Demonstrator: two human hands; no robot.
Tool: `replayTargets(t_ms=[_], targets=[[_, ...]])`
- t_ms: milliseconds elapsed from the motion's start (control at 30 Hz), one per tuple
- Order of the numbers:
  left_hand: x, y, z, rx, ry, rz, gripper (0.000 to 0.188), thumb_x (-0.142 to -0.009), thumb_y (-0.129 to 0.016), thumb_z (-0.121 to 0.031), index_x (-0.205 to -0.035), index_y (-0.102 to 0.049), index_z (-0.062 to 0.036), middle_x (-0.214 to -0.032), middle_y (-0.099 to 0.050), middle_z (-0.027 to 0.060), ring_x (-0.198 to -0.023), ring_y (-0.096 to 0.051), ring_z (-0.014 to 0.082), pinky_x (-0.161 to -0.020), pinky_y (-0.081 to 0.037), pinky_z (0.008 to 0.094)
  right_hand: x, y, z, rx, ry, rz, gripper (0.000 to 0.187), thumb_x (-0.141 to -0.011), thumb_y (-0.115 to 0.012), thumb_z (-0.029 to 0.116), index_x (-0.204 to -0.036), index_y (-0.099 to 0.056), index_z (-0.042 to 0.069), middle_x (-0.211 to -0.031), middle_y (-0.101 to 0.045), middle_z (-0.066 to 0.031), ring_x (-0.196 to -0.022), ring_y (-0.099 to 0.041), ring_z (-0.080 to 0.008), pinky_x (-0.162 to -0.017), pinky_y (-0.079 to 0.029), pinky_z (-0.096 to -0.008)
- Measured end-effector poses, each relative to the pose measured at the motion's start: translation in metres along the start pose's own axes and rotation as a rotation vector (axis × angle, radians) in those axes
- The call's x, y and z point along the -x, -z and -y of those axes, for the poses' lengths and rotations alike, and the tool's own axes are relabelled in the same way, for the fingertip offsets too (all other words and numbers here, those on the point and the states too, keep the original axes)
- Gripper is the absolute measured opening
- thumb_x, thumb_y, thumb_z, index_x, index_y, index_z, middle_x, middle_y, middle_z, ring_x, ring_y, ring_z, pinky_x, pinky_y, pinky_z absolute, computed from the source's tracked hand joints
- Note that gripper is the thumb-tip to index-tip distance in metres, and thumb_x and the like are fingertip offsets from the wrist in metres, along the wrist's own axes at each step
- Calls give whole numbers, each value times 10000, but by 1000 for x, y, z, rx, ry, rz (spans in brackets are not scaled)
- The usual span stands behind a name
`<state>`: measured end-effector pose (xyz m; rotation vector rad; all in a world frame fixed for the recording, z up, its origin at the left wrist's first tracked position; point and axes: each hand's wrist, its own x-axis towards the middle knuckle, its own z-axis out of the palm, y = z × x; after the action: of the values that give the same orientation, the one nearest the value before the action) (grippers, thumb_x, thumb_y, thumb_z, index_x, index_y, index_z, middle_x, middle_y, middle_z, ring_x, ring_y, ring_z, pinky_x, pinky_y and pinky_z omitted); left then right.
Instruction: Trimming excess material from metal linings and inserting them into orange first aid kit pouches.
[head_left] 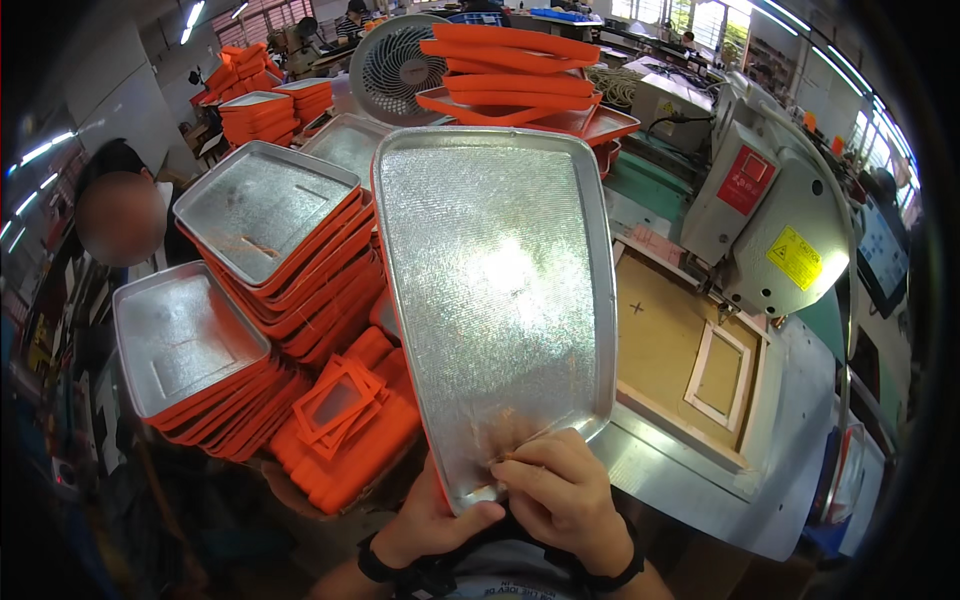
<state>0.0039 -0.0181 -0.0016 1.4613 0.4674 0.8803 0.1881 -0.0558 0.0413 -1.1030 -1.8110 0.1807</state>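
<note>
**Silver tray (500, 260) reaches far from the 2 hands**

Its long axis runs near to far, between a stack of trays (285, 262) on the left and the sewing machine (795, 225) on the right. The left hand (435, 520) is clamped on the near left corner. The right hand (565, 490), just beside it and nearer the machine, pinches at the near end; whether it holds a thread, I cannot tell.

A smooth silver metal counter (745, 505) carries a flat, tan rectangular board (655, 335) edged with pale strips (682, 432)
</note>
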Motion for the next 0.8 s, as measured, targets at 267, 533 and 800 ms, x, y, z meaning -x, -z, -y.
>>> replayTargets(t_ms=[267,533,800], targets=[[-2,-3,-5,45,41,-18,761,-877,-738,-176,-1443,-263,8,-1354,-461,120,-1242,-463,197,-1059,-367,351,1,-6,7,-68,-131,-95,238,-702,-754,17,-920,-662,38,-886,-639,-82,-805,-623,-261,-704,-481,-350],[-1,-2,-7,-56,35,20,758,-843,-773,-183,-1411,-311,11,-1324,-483,125,-1228,-476,205,-1049,-375,349,-3,-8,12,1,-213,-102,223,-698,-774,46,-881,-647,55,-845,-620,-69,-761,-612,-256,-674,-473,-345],[0,1,-7,-172,8,81,716,-829,-789,-204,-1371,-377,18,-1284,-501,132,-1199,-494,214,-1034,-385,348,-9,-7,12,93,-146,-109,216,-652,-747,39,-819,-612,68,-778,-594,-56,-668,-583,-238,-611,-455,-332]])
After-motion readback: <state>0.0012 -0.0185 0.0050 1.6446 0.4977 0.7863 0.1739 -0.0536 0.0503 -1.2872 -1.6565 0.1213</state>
